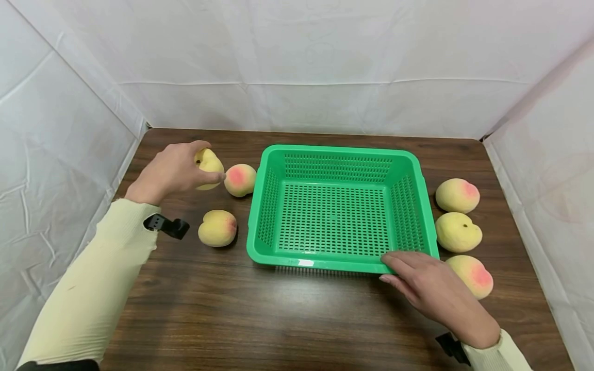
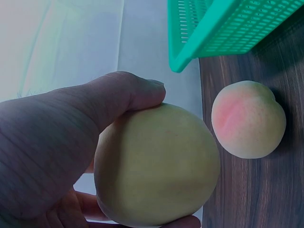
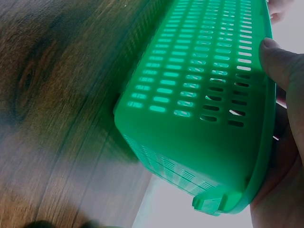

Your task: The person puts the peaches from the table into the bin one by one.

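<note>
My left hand (image 1: 174, 170) grips a yellow peach (image 1: 210, 166) at the back left, with thumb and fingers round its sides. In the left wrist view that peach (image 2: 159, 166) looks raised off the table. Close to its right, a pink-blushed peach (image 1: 240, 180) lies by the basket, and another peach (image 1: 217, 228) lies nearer me. A green plastic basket (image 1: 315, 264) with slotted walls stands mid-table, holding nothing. My right hand (image 1: 427, 286) holds its near right corner, the thumb (image 3: 280, 59) on the rim in the right wrist view; the other fingers are partly hidden.
Along the basket's right side lie a back peach (image 1: 457, 195), a middle peach (image 1: 458, 232) and a front peach (image 1: 471, 276), the front one partly behind my right hand. The dark wooden table (image 1: 278, 324) is bordered by white sheeting (image 1: 325, 62) at the back and sides.
</note>
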